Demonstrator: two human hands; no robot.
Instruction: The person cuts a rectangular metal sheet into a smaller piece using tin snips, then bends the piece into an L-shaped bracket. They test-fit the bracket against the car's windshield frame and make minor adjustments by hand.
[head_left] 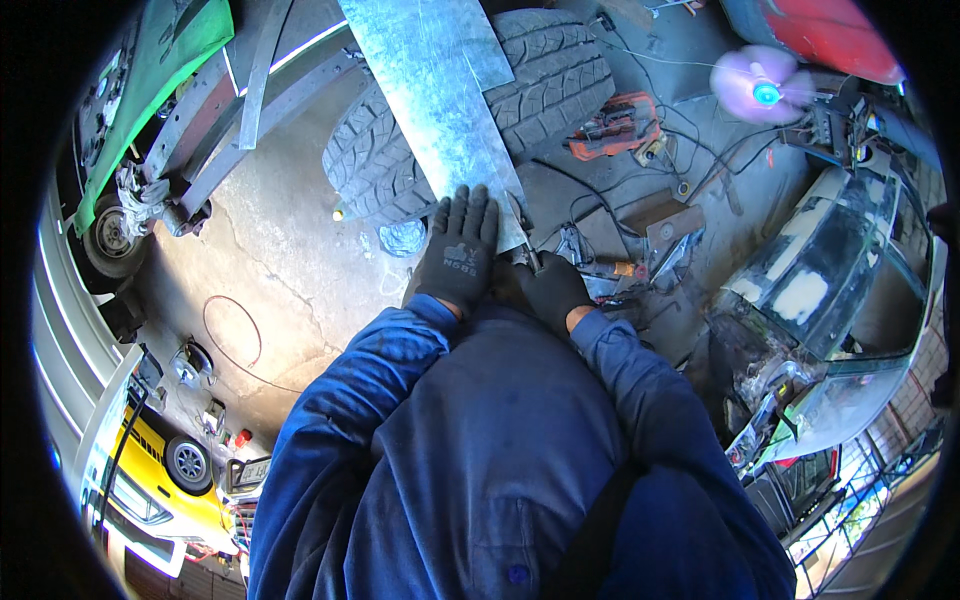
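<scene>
Resting on the metal sheet (430, 90), the left hand (460, 245) has its fingers slightly apart; the right hand (553, 290) clamps its fingers around a tool (531, 248), which could slip if the sheet slides on the tyre (560, 88).

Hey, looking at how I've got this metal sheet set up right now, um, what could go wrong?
Two things. The metal sheet lies across rounded tire tread, so it might rock or slide if pressed unevenly. And your gloved left hand lies flat near the sheet's end, close to the tool in your right hand; a slip could catch your fingers on the tool or the sheet's edge.
</scene>
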